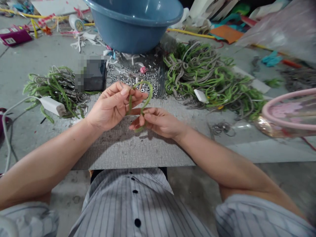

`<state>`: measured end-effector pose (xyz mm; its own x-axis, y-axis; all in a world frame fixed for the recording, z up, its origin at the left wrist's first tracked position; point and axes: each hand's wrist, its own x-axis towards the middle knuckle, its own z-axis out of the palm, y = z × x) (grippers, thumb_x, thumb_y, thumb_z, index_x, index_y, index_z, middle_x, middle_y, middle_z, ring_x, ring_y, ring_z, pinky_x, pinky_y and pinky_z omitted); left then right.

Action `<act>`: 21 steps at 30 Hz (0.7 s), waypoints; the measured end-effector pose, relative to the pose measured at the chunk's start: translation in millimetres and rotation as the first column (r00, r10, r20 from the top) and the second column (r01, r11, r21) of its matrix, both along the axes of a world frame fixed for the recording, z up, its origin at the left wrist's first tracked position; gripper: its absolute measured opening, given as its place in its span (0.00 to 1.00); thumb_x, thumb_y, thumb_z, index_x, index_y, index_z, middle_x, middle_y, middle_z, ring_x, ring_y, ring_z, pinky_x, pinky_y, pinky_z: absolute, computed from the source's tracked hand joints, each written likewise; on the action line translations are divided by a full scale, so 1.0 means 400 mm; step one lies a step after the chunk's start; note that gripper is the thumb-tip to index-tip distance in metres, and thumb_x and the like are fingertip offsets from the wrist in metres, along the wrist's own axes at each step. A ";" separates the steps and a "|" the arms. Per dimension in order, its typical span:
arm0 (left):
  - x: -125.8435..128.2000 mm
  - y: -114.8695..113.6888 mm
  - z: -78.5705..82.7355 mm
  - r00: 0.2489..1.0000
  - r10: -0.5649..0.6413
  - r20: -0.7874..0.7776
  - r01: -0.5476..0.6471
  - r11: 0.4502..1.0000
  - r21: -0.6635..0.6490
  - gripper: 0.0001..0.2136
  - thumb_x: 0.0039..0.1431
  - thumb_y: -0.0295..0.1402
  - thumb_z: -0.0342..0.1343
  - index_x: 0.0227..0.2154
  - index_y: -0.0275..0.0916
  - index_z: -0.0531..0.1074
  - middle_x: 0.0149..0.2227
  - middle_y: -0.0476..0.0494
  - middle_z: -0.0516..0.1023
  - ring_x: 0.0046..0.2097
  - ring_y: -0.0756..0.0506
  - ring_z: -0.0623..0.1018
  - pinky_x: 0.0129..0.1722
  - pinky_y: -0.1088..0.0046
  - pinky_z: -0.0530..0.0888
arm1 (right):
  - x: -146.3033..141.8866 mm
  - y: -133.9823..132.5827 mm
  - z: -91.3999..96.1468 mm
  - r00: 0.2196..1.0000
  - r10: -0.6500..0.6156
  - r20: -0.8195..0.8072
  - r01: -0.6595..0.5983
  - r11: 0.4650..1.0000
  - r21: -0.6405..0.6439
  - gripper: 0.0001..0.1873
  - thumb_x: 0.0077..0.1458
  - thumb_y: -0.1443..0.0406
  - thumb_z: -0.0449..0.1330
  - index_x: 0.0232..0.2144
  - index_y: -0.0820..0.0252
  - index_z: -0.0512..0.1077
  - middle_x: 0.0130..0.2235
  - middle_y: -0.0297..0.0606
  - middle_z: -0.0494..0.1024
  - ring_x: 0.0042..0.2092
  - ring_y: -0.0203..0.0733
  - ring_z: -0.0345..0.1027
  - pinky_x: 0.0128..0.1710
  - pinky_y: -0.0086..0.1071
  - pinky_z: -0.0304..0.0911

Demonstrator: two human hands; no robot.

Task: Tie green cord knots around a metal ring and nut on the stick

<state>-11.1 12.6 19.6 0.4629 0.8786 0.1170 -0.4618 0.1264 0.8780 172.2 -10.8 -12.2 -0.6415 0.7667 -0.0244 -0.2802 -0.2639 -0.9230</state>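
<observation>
A green cord (149, 90) arches between my two hands above the near part of the table. My left hand (111, 103) pinches one part of it between thumb and fingers. Lower and to the right, my right hand (160, 121) grips another part, and a short length hangs under its fingers. Just beyond my hands lie many small metal rings (150, 77) on a dark surface. To the right is a big heap of green and grey cords (209, 72); a smaller bundle of green cords with metal clasps (59, 87) lies left.
A blue basin (133, 33) stands at the back. A dark phone-like slab (95, 74) and a white plug-like block (53, 106) with a cable are on the left. A pink-rimmed container (291, 108) sits at the right. Scraps and plastic (283, 29) lie behind.
</observation>
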 end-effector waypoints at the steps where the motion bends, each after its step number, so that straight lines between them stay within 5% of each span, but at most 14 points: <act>1: 0.002 0.001 -0.005 1.000 -0.023 0.014 0.023 1.000 0.007 0.08 0.61 0.32 0.57 0.28 0.40 0.65 0.33 0.54 0.79 0.43 0.49 0.81 0.42 0.73 0.79 | -0.002 0.000 -0.003 1.000 0.018 0.009 -0.018 1.000 0.007 0.17 0.50 0.51 0.67 0.24 0.59 0.76 0.28 0.31 0.76 0.40 0.38 0.77 0.45 0.32 0.68; 6: 0.014 -0.001 -0.022 0.992 -0.120 -0.033 0.121 0.992 0.021 0.12 0.54 0.37 0.64 0.28 0.39 0.66 0.34 0.51 0.80 0.33 0.48 0.81 0.21 0.78 0.74 | -0.012 0.001 -0.015 0.998 0.020 0.063 -0.024 0.998 0.063 0.16 0.49 0.50 0.67 0.26 0.58 0.78 0.31 0.31 0.79 0.37 0.34 0.75 0.45 0.30 0.67; 9: 0.020 -0.005 -0.022 0.988 -0.118 -0.101 0.121 0.993 0.015 0.13 0.53 0.39 0.65 0.28 0.39 0.65 0.34 0.50 0.79 0.30 0.47 0.80 0.16 0.77 0.71 | -0.016 0.002 -0.013 0.994 0.019 0.110 -0.027 0.997 0.073 0.16 0.49 0.51 0.67 0.27 0.57 0.80 0.31 0.31 0.80 0.35 0.33 0.74 0.44 0.30 0.67; 17: 0.015 0.005 -0.020 0.984 0.066 -0.165 -0.051 0.994 0.093 0.13 0.52 0.37 0.65 0.25 0.39 0.66 0.28 0.52 0.75 0.36 0.50 0.78 0.40 0.70 0.76 | -0.014 -0.003 0.000 0.979 0.031 0.202 -0.038 0.999 0.031 0.16 0.47 0.52 0.69 0.30 0.59 0.81 0.27 0.32 0.80 0.30 0.32 0.71 0.36 0.28 0.67; 21: -0.012 0.020 -0.003 0.983 0.106 -0.153 -0.100 0.994 0.046 0.12 0.50 0.35 0.66 0.24 0.39 0.66 0.28 0.52 0.74 0.34 0.52 0.74 0.33 0.75 0.71 | -0.002 0.003 -0.001 0.994 -0.013 0.105 0.019 0.998 -0.053 0.16 0.45 0.52 0.70 0.25 0.59 0.79 0.28 0.32 0.80 0.27 0.30 0.71 0.31 0.26 0.67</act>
